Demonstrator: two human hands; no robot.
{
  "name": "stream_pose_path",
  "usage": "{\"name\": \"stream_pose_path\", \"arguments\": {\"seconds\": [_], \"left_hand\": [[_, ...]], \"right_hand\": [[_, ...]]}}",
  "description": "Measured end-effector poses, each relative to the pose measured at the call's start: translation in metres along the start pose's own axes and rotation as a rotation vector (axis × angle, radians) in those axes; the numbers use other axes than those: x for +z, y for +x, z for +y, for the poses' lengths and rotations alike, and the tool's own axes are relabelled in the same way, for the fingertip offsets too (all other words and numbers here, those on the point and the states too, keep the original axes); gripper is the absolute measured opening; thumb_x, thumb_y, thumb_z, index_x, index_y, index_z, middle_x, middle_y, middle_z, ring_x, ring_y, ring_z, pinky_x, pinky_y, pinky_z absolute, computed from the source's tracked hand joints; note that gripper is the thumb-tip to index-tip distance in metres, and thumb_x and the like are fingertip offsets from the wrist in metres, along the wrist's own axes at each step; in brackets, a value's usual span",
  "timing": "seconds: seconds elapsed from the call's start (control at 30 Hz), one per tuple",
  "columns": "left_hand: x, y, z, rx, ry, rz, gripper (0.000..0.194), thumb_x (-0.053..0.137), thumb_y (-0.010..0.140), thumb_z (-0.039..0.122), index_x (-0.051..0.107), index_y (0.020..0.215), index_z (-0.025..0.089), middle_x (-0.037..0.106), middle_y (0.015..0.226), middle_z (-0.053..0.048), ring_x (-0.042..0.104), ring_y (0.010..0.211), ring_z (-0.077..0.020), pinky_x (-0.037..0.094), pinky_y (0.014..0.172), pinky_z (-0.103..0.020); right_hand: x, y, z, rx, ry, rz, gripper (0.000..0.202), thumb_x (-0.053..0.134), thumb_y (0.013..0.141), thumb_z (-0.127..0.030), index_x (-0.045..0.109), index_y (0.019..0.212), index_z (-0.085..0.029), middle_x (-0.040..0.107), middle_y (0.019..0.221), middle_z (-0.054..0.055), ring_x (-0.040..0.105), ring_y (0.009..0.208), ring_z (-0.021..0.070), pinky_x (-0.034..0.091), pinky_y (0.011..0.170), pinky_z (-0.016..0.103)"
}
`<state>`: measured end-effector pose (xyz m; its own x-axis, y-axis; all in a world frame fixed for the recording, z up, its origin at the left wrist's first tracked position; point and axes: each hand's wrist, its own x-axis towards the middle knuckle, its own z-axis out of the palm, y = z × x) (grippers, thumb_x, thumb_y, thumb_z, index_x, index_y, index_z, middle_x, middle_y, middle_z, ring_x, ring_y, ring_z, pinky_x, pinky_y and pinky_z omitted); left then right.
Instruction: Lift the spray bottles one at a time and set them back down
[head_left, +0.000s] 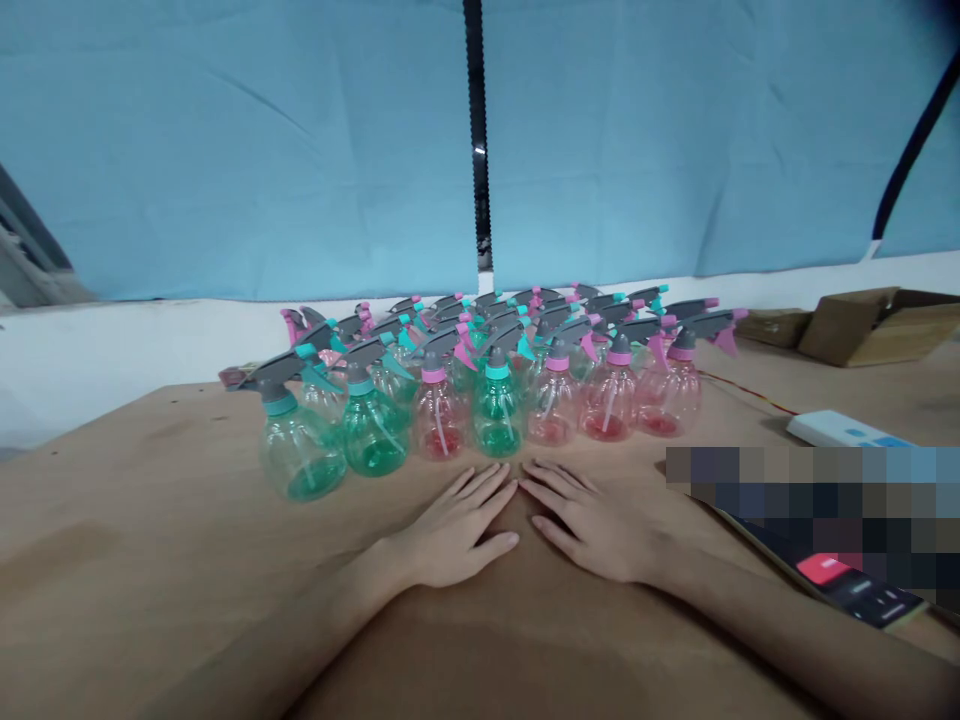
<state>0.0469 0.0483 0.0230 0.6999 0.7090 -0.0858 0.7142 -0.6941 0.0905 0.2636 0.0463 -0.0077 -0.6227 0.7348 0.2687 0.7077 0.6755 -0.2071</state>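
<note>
My left hand (457, 530) lies flat on the wooden table (480, 650), palm down, with its fingers spread. Across from it my right hand (592, 520) rests the same way, the fingertips of both hands close together. Neither holds anything. Just beyond the fingertips stand several rows of round, clear spray bottles. A green spray bottle (498, 420) with a turquoise collar is nearest to both hands. Beside it are a pink spray bottle (441, 425) and another pink bottle (553, 415). At the left end of the front row is a green bottle (304, 455). Rear bottles are partly hidden.
On the right lies a phone-like device (862, 590), partly pixelated. Behind it are a white box (847, 430), a thin red and yellow wire (750, 393) and an open cardboard box (877, 325). A blue curtain (300, 150) hangs behind the table.
</note>
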Motion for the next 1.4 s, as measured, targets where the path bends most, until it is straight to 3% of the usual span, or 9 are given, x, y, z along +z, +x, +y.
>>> {"name": "stream_pose_path", "arguments": {"seconds": [0.6, 0.77, 0.9, 1.0, 1.03, 1.1, 1.2, 1.27, 1.4], "left_hand": [[0.003, 0.0, -0.001, 0.057, 0.023, 0.116, 0.062, 0.03, 0.09, 0.051, 0.025, 0.14, 0.015, 0.023, 0.147, -0.011, 0.019, 0.136, -0.0241, 0.022, 0.109, -0.044], [0.004, -0.001, 0.003, 0.032, 0.17, 0.303, 0.041, 0.034, 0.092, 0.032, 0.051, 0.124, 0.013, 0.059, 0.12, -0.011, 0.055, 0.109, -0.0229, 0.042, 0.092, -0.037], [-0.028, 0.003, 0.003, 0.107, 0.305, 0.648, 0.033, 0.034, 0.09, 0.021, 0.06, 0.108, 0.015, 0.069, 0.084, -0.006, 0.062, 0.078, -0.0183, 0.045, 0.074, -0.034], [-0.085, 0.023, -0.002, -0.01, 0.308, 0.932, 0.031, 0.036, 0.088, 0.022, 0.061, 0.105, 0.015, 0.067, 0.083, -0.007, 0.059, 0.08, -0.0188, 0.043, 0.073, -0.032], [-0.107, 0.035, -0.005, -0.057, 0.305, 0.941, 0.031, 0.036, 0.088, 0.023, 0.061, 0.105, 0.014, 0.066, 0.089, -0.008, 0.058, 0.085, -0.0198, 0.042, 0.077, -0.033], [-0.147, 0.064, -0.015, -0.169, 0.313, 0.837, 0.032, 0.036, 0.087, 0.021, 0.06, 0.106, 0.012, 0.064, 0.103, -0.011, 0.055, 0.096, -0.0219, 0.038, 0.085, -0.035], [-0.188, 0.113, -0.037, -0.365, 0.297, 0.528, 0.033, 0.04, 0.084, 0.021, 0.06, 0.108, 0.01, 0.061, 0.109, -0.015, 0.052, 0.103, -0.0272, 0.031, 0.09, -0.042], [-0.197, 0.139, -0.051, -0.373, 0.257, 0.387, 0.027, 0.052, 0.078, 0.026, 0.064, 0.098, 0.012, 0.065, 0.097, -0.012, 0.056, 0.094, -0.0261, 0.034, 0.086, -0.04], [-0.194, 0.164, -0.068, -0.346, 0.202, 0.239, 0.018, 0.064, 0.065, 0.026, 0.067, 0.079, 0.014, 0.067, 0.077, -0.005, 0.058, 0.077, -0.0208, 0.038, 0.075, -0.032]], "right_hand": [[0.0, -0.002, 0.0, -0.041, 0.023, 0.007, 0.05, 0.036, 0.093, -0.036, 0.037, 0.137, -0.011, 0.038, 0.141, 0.013, 0.029, 0.132, 0.0252, 0.025, 0.107, 0.047], [-0.005, 0.0, -0.003, -0.047, 0.048, 0.03, 0.043, 0.04, 0.091, -0.029, 0.044, 0.129, -0.011, 0.047, 0.131, 0.015, 0.04, 0.123, 0.0258, 0.033, 0.102, 0.045], [-0.006, 0.001, -0.005, -0.045, 0.125, 0.081, 0.026, 0.042, 0.089, -0.02, 0.054, 0.111, -0.017, 0.055, 0.11, 0.01, 0.051, 0.103, 0.0217, 0.044, 0.089, 0.039], [-0.005, 0.002, -0.006, -0.045, 0.159, 0.108, 0.023, 0.043, 0.087, -0.017, 0.055, 0.106, -0.019, 0.054, 0.106, 0.009, 0.051, 0.099, 0.0212, 0.046, 0.086, 0.039], [-0.005, 0.002, -0.007, -0.044, 0.162, 0.111, 0.023, 0.043, 0.087, -0.017, 0.055, 0.106, -0.018, 0.053, 0.105, 0.009, 0.051, 0.099, 0.0213, 0.046, 0.086, 0.038], [-0.005, 0.002, -0.008, -0.04, 0.164, 0.119, 0.022, 0.043, 0.087, -0.017, 0.055, 0.105, -0.018, 0.053, 0.104, 0.009, 0.05, 0.099, 0.0213, 0.046, 0.086, 0.038], [-0.006, 0.002, -0.008, -0.043, 0.162, 0.13, 0.022, 0.043, 0.086, -0.016, 0.055, 0.105, -0.018, 0.053, 0.103, 0.009, 0.05, 0.098, 0.0217, 0.045, 0.086, 0.039], [-0.007, 0.003, -0.008, -0.05, 0.159, 0.129, 0.023, 0.043, 0.086, -0.015, 0.055, 0.106, -0.018, 0.053, 0.103, 0.009, 0.049, 0.099, 0.0221, 0.045, 0.087, 0.04], [-0.007, 0.003, -0.009, -0.051, 0.147, 0.127, 0.025, 0.043, 0.086, -0.015, 0.055, 0.108, -0.017, 0.053, 0.104, 0.009, 0.048, 0.1, 0.0229, 0.044, 0.088, 0.04]]}}
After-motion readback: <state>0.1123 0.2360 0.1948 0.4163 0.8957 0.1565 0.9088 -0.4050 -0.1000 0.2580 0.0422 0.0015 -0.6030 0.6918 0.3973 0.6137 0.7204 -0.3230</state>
